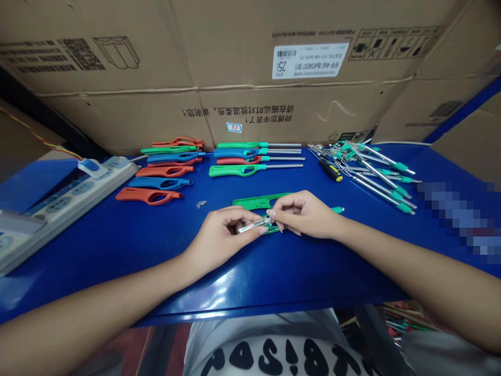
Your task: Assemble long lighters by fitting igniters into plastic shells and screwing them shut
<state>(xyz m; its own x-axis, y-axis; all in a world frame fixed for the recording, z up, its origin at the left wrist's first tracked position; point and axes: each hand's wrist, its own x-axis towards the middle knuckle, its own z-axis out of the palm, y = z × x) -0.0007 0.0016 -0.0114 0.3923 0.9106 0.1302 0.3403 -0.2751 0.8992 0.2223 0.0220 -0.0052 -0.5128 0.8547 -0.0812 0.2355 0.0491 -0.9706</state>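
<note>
My left hand is closed on a clear, narrow fuel tank, held between thumb and fingers. My right hand pinches the right end of this tank, where a small whitish part shows; the fingers cover its detail. Just beyond both hands lies an open green lighter shell half, its inner side facing up. More green casing shows under the fingers, and a teal metal-tipped end sticks out right of my right hand. Small metal screws lie in a little pile left of the shell.
Orange, blue and green lighter shells are lined up at left. Several lighters with metal barrels lie behind my hands. At right are loose metal rods with teal ends and a screwdriver. A power strip borders the left; cardboard stands behind.
</note>
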